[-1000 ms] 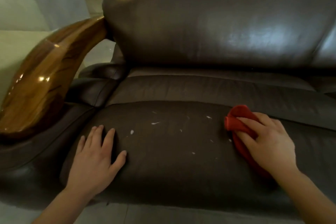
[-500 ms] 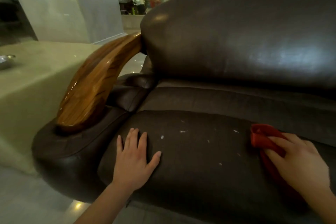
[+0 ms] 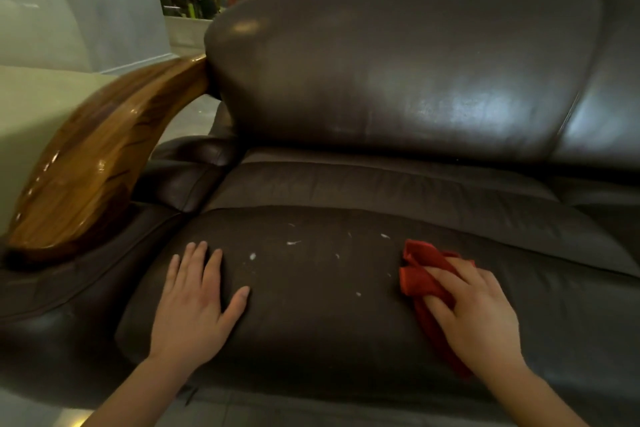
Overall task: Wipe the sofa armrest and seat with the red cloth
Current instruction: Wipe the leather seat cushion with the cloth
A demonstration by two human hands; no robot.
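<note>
We are pressing the red cloth (image 3: 420, 276) under our right hand (image 3: 479, 314), fingers clamped on it, beside white crumbs (image 3: 252, 256) on the seat (image 3: 311, 322), while our flat, empty left hand (image 3: 194, 302) is bracing us.

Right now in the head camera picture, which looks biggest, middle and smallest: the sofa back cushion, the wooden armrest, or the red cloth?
1. Sofa back cushion: it fills most of the upper picture.
2. Wooden armrest.
3. Red cloth: smallest, though the right hand hides part of it.

This is only how they look; the wide lens stretches nearer things.
</note>
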